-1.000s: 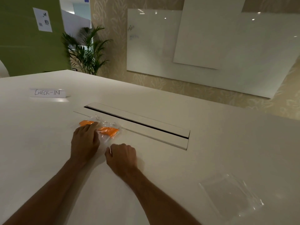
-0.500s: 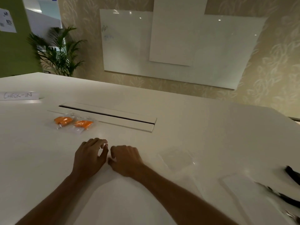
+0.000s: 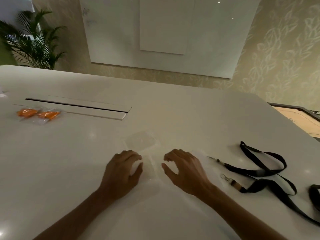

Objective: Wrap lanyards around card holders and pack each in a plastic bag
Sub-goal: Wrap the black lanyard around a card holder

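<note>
Both hands, left hand (image 3: 122,172) and right hand (image 3: 184,168), are hovering apart with loosely curled fingers, holding nothing, over clear plastic bags (image 3: 141,142) (hard to make out); black lanyards (image 3: 263,172) are lying just right.

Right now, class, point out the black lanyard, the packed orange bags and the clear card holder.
black lanyard (image 3: 265,172): head view, on its strap.
packed orange bags (image 3: 39,114): head view, between the two orange bundles.
clear card holder (image 3: 141,142): head view, on its flat face.
</note>
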`<state>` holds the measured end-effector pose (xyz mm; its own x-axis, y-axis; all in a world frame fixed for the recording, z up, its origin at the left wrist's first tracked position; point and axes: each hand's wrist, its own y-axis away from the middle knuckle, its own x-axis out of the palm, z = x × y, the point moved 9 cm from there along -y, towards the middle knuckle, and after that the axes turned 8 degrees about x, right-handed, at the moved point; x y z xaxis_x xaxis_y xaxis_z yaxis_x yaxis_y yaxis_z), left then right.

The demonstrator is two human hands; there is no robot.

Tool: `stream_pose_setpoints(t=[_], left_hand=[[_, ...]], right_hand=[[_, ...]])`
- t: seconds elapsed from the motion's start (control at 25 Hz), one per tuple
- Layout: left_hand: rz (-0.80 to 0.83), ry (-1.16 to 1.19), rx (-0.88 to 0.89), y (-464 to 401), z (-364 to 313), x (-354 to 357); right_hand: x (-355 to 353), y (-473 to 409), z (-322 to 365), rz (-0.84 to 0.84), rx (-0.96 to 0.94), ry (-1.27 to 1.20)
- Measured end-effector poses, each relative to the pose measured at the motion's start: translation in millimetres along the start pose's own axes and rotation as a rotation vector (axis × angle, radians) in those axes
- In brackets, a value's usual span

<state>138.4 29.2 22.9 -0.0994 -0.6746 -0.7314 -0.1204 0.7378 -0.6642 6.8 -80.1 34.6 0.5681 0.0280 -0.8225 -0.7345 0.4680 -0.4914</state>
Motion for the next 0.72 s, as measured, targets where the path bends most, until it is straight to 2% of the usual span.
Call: stream_pose_setpoints(t=[0.16,0.32,0.52,0.72], left_hand=[[0.029,0.007,0.089,-15.5,-79.1,32.0],[0.109,-0.101,0.144,-28.7,-138.5,53.0],[0.349,-0.208,0.08,-30.2,-150.7,84.8],[0.345,-0.176,0.085,-31.0,-145.6,84.5]], right_hand=[[-35.7,52.6,-68.1,-0.026,0.018,0.113],[-61.3,82.7,-118.3,0.003,0.153,0.157],[-51.1,83.6,-128.6,0.15,0.18,0.185],[-50.7,84.1,-129.2,0.19,0.157,0.136]])
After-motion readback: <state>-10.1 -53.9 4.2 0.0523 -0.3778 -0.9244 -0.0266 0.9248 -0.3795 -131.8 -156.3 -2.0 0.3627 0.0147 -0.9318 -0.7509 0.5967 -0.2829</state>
